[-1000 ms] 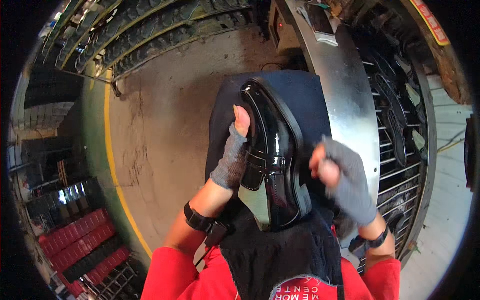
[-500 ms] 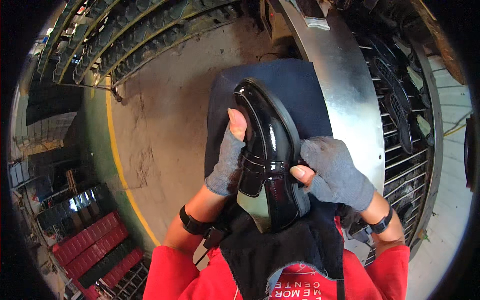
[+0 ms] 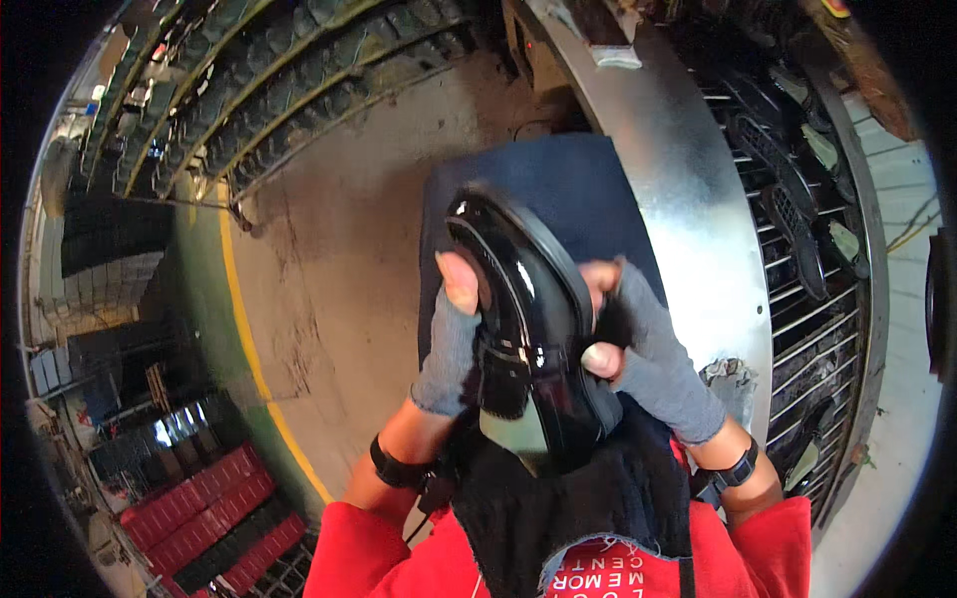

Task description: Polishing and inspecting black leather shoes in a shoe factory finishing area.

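We had the glossy black shoe (image 3: 533, 309) up over the person's lap, toe pointing away and a bit left, heel toward the body, light-green part (image 3: 515, 436) showing at the heel end. Left hand (image 3: 447, 339), in a grey fingerless glove, was clamped on the shoe: thumb against its left side near the toe, other fingers hidden by the shoe. Right hand (image 3: 653, 354), same glove type, was at the shoe's right side, thumb and fingertips apart at the sole edge. We saw a dark patch between them, but blur and shadow meant we couldn't tell if it was a held piece or whether the fingers were clamped. Navy cloth (image 3: 518, 164) lay beneath the shoe, black cloth (image 3: 568, 508) by the heel. To the right we had a metal bench (image 3: 688, 169), then a barred rack (image 3: 817, 334) with soles; upper left, shelving (image 3: 329, 90) full of dark shapes.
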A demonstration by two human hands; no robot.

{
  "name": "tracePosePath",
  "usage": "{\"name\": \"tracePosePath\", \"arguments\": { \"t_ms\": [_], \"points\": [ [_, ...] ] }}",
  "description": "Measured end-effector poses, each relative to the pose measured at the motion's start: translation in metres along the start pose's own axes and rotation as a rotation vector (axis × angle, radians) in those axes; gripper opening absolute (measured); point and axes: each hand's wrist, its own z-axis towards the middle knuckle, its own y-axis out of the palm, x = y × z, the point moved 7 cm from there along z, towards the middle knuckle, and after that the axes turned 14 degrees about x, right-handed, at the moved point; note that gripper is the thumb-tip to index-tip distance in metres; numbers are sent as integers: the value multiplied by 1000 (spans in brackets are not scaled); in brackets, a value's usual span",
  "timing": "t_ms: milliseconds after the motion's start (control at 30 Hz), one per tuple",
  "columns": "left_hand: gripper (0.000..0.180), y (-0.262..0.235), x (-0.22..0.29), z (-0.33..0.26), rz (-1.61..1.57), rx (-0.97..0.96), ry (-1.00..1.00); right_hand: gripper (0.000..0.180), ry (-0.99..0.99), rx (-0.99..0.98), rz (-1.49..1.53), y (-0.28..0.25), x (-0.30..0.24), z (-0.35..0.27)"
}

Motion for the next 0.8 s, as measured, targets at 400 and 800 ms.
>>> {"name": "tracePosePath", "arguments": {
  "t_ms": [400, 800],
  "points": [
    [80, 9, 25, -35, 246, 45, 285, 76, -427, 140, -143, 22, -100, 11],
    [64, 48, 100, -43, 1113, -35, 633, 92, 138, 87, 240, 19, -3, 2]
  ]
}}
